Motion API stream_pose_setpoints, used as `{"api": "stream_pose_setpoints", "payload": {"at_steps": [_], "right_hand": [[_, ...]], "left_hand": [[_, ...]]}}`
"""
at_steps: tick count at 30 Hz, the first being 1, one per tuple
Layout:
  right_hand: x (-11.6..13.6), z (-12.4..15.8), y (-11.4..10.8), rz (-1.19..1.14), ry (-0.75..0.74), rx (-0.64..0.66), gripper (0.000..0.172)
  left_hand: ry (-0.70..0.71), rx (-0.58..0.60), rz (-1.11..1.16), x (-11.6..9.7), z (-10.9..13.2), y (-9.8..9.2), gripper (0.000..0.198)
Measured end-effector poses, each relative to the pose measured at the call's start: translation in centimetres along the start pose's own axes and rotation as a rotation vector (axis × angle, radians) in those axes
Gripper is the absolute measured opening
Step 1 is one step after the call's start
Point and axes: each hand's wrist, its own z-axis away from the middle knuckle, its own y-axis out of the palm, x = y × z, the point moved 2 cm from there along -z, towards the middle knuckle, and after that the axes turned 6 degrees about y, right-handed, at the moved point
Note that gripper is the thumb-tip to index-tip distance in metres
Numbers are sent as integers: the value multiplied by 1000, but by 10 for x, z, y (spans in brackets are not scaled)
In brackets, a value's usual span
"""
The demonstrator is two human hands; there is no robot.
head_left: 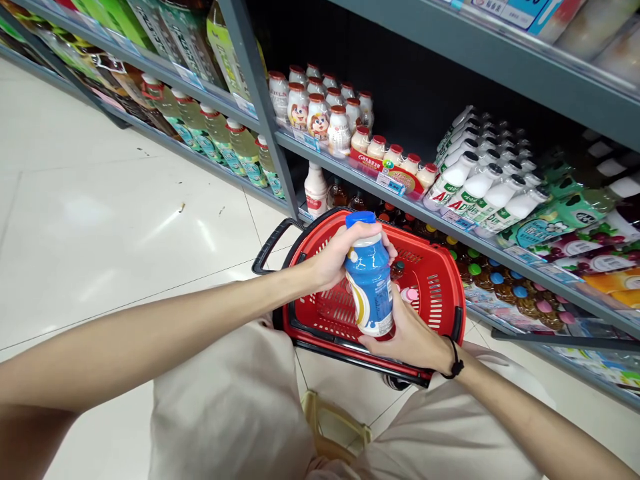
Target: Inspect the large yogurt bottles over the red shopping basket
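A blue and white drink bottle (371, 287) with a blue cap is held between both hands over the red shopping basket (453, 287). My left hand (336, 257) wraps round its upper part, with the thumb across the neck just under the cap. Lower down, my right hand (413, 330) grips the base from the right side; some of its fingers are hidden behind the bottle. The bottle stands nearly upright, tilted slightly. Inside the basket, a pink and white item (410, 294) and a small dark-capped bottle (397, 269) show in part.
Ahead stands a grey shelf (345, 170) with small red-capped bottles (319, 120) and white bottles with dark caps (457, 170). The basket's black handle (270, 247) sticks out to the left. A yellowish stool (340, 417) is between my knees. Pale tiled floor (100, 220) extends left.
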Motion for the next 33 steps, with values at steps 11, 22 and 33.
{"api": "stream_pose_setpoints", "payload": {"at_steps": [11, 22, 33], "right_hand": [[-6, 0, 0, -6, 38, -8, 80], [-3, -1, -1, 6, 21, 0, 74], [-4, 1, -1, 24, 26, 19, 78]], "left_hand": [[-15, 30, -6, 1, -4, 0, 40], [-17, 38, -16, 0, -2, -2, 36], [-34, 22, -4, 2, -1, -1, 39]]}}
